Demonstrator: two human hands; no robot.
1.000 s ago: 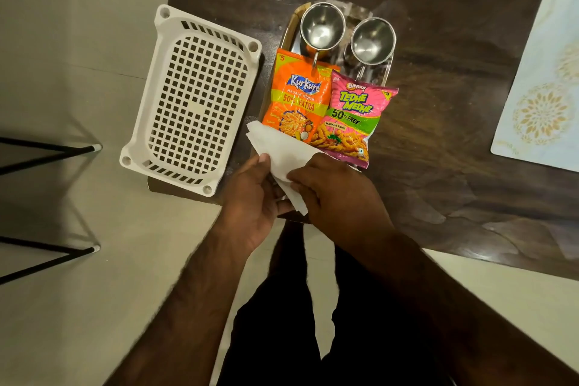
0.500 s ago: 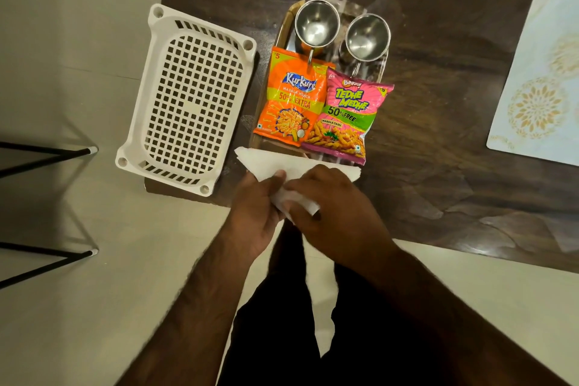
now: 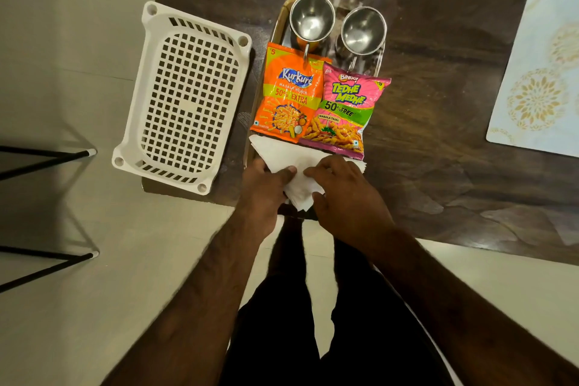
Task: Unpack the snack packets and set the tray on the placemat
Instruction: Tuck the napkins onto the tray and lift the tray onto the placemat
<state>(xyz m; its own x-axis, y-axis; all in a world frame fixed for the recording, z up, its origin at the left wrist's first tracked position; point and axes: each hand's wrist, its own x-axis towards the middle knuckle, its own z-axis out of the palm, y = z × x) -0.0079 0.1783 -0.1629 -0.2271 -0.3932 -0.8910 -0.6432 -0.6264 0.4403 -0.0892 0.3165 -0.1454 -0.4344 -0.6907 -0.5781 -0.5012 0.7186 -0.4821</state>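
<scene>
A steel tray [image 3: 280, 23] on the dark table carries an orange snack packet [image 3: 288, 94], a pink snack packet [image 3: 346, 116] overlapping it on the right, and two steel cups [image 3: 311, 17] [image 3: 363, 30] at its far end. White paper napkins [image 3: 286, 155] lie across the tray's near end, folded to a point toward me. My left hand [image 3: 263, 188] and my right hand [image 3: 344, 191] both press and pinch the napkins from either side. The pale placemat [image 3: 539, 66] lies at the far right, apart from the tray.
A white perforated plastic basket [image 3: 188, 97] lies left of the tray, overhanging the table's corner. Black metal legs [image 3: 47, 157] stand on the pale floor at the left. My dark trousers fill the space below the table's near edge.
The napkins went from tilted in my hands to lying flat across the tray's near end. Both hands moved slightly forward with them.
</scene>
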